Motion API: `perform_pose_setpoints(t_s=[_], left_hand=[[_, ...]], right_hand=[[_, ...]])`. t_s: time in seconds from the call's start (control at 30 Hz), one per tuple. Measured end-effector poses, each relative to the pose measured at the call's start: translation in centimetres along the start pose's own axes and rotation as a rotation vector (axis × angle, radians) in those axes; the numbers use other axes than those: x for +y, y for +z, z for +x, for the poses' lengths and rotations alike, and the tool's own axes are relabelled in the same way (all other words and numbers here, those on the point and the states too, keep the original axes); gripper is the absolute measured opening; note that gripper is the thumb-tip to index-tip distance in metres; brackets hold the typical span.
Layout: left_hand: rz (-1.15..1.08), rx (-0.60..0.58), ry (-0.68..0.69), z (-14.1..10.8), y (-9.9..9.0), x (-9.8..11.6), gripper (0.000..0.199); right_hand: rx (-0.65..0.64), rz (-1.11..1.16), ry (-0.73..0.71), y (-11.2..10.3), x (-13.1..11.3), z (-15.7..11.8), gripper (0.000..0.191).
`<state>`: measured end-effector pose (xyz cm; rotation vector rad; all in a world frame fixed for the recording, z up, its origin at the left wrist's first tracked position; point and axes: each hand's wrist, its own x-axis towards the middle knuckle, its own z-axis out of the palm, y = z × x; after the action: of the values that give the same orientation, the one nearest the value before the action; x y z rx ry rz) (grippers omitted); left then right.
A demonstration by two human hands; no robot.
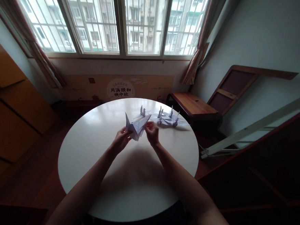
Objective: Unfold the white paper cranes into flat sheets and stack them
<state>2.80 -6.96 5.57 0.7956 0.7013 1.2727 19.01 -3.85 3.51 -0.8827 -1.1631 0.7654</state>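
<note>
Both my hands hold a folded white paper crane (138,127) above the middle of the round table. My left hand (121,139) grips its left side near the base of an upright point, with the fingers partly behind the paper. My right hand (152,132) is closed at the crane's right side, its fingertips pinched against the paper edge. Just behind the held crane stands another paper crane (142,111). To the right, several more finished cranes (169,117) sit close together on the tabletop.
The round white table (81,158) has a glossy top. Beyond its right edge stands a wooden bench (194,103). A long printed box (81,86) lies below the barred window (95,23). A pale metal frame (244,133) leans at the right, and wooden cabinets (13,111) stand left.
</note>
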Motion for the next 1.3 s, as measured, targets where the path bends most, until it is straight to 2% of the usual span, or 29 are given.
perform_pose_setpoints(t_s=[0.13,0.33,0.47,0.7,0.9,1.0,1.13,1.3], left_hand=[[0.012,-0.062,0.030,-0.3,0.3,0.2,0.045],[-0.005,-0.113,-0.005,-0.7,0.5,0.5,0.039],[0.028,-0.107,-0.038,-0.7,0.4,0.4,0.044],[0.104,-0.117,-0.006,-0.4,-0.1,0.2,0.035],[0.258,-0.071,0.126,-0.4,0.0,0.2,0.040],[0.331,0.012,0.215,-0.2,-0.1,0.2,0.041],[0.324,0.127,0.306,0.3,-0.4,0.1,0.046],[0.275,0.134,0.374,0.5,-0.5,0.0,0.040]], right_hand=[[0.040,0.047,0.046,-0.3,0.0,0.5,0.019],[0.183,0.003,0.075,-0.7,-0.5,0.9,0.018],[0.167,-0.019,-0.009,-0.9,-0.8,0.8,0.017],[0.141,-0.050,-0.089,-1.0,-0.3,0.7,0.020],[0.059,-0.052,-0.118,-0.9,-1.1,0.2,0.020],[0.007,-0.006,-0.059,-0.6,-1.8,0.0,0.022],[-0.051,0.032,0.031,-0.1,-2.4,0.1,0.026],[-0.064,0.086,0.055,-0.1,-2.4,0.0,0.026]])
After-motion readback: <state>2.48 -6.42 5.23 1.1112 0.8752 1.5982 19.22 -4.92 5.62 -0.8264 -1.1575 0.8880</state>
